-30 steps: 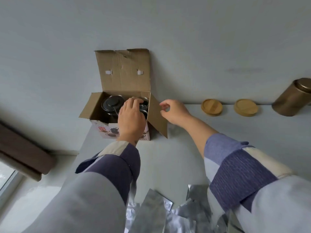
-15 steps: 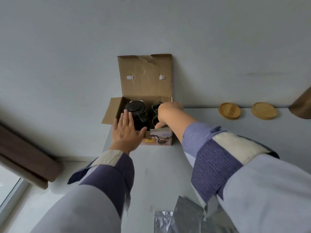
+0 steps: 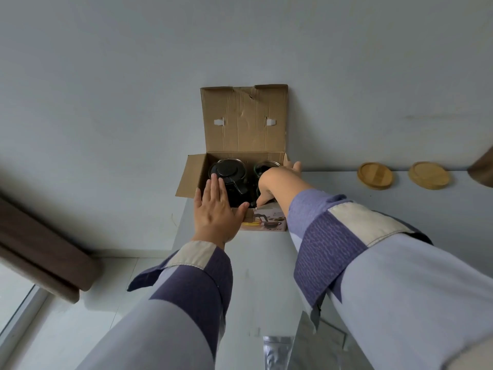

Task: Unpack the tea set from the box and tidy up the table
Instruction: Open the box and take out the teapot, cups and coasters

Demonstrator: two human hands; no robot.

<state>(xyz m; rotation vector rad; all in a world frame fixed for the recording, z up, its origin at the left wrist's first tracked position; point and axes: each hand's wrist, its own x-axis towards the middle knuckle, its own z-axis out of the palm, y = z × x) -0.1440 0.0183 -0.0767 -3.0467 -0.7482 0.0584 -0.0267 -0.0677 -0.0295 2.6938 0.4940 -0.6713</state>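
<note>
A pale worktop (image 3: 266, 276) runs up to a plain wall, and an open cardboard box (image 3: 244, 129) stands at its far edge with the lid flap upright against the wall. Compared with half a second ago, the scene is almost the same: the left hand (image 3: 216, 212) still lies flat over the near edge of the box with straight, spread fingers (image 3: 214, 188), holding nothing. Its fingertips reach the dark teapot (image 3: 226, 174), which sits in the left part of the box just beyond them. The right hand (image 3: 277, 180) has stretched a little further across the right part of the box; its fingers now point toward the far right corner, and the thumb points down at the near edge. Whether it grips anything cannot be told, because the wrist hides what lies under the palm.

Dark cups (image 3: 262, 166) sit in the box just left of the right hand's fingers; only their rims show, and their number is unclear. Two round wooden lids (image 3: 376, 176) lie on the worktop well to the right of those fingers. A brown object (image 3: 481, 172) is cut off by the right edge of the view. Silvery foil pouches (image 3: 277, 353) are cut off at the bottom edge, near the sleeves.
</note>
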